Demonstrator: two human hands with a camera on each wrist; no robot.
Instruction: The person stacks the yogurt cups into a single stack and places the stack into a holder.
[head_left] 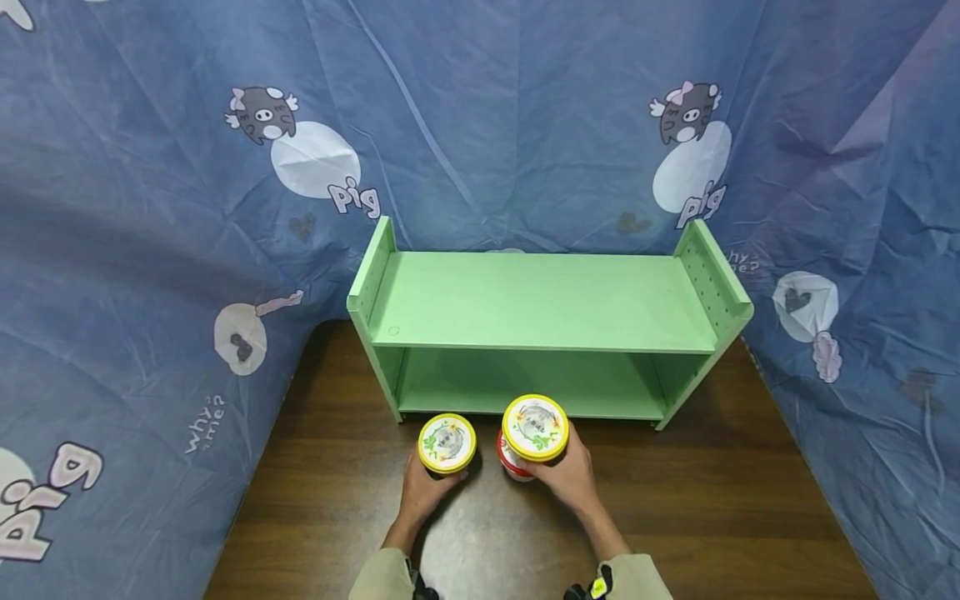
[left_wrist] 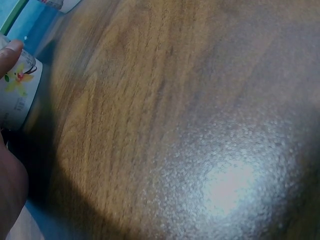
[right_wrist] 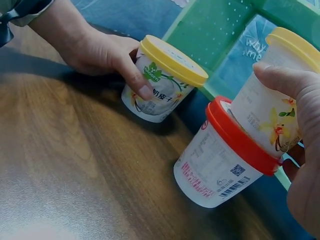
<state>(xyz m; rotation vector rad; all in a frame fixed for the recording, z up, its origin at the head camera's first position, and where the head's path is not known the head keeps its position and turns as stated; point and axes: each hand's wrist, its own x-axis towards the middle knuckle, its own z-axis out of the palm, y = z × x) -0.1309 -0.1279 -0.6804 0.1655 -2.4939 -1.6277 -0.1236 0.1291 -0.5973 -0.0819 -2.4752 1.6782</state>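
Two yellow-lidded white cups and one red-lidded cup stand before the green shelf. My left hand (head_left: 424, 492) grips the left yellow-lidded cup (head_left: 447, 443); in the right wrist view its thumb lies across that cup (right_wrist: 157, 90) near the tabletop. My right hand (head_left: 567, 477) holds the other yellow-lidded cup (head_left: 536, 427), thumb on its side. In the right wrist view this cup (right_wrist: 265, 100) is tilted over the lid of the red-lidded cup (right_wrist: 217, 160), its base at the lid. The left wrist view shows only part of a cup (left_wrist: 20, 95) and my left thumb.
Behind the cups stands a green two-tier shelf (head_left: 540, 300) with raised side panels, on the brown wooden table (head_left: 712, 508). A blue printed cloth (head_left: 465, 125) hangs behind and along both sides. Light glares off the tabletop between my forearms.
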